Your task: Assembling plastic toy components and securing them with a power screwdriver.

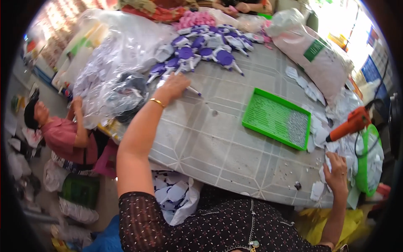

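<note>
My left hand [173, 87], with a gold bangle at its wrist, is at the near edge of a pile of white-and-purple plastic pieces [205, 46]. Its fingers curl over one such piece; a thin white stem with a purple tip [194, 91] sticks out to the right. At the table's right edge, the fingers of my right hand [337, 172] close around a white plastic part [327, 163]; the grip partly hides it. Loose white parts [317, 190] lie beside that hand. Just above it hangs an orange electric screwdriver [350, 124], pointing down to the left.
A green tray [275, 137] holds small metal screws [297, 124]. Right of it stand a green basket [360, 176] of white parts and a large sack [310, 54]. Clear plastic bags [121, 50] cover the left side. One person [69, 134] sits left; another's hands [241, 7] show at the far side.
</note>
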`<action>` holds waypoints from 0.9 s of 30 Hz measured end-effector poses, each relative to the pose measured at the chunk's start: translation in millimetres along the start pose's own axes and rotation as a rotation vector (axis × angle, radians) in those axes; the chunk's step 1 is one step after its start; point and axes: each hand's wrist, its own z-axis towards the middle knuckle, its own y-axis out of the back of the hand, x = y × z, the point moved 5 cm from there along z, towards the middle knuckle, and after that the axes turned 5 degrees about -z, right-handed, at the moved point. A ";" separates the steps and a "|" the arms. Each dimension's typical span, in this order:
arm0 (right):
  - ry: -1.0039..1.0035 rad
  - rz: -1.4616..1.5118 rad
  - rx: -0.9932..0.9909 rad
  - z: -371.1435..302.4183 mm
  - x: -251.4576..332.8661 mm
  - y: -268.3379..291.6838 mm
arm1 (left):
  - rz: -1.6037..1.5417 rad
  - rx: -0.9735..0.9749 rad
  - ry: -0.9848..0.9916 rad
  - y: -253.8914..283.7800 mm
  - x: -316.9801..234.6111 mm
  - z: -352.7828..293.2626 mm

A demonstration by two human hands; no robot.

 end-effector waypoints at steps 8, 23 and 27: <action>0.342 0.458 -0.023 12.9 109.8 29.2 | -0.477 -0.635 0.088 75.5 -41.5 -18.4; 0.104 0.184 -0.044 2.1 65.9 -45.1 | -3.246 -0.174 -0.153 6.4 -253.7 -140.2; -0.096 0.056 -0.338 5.2 -10.6 -56.3 | -3.263 -0.071 -0.231 0.2 -279.0 -135.5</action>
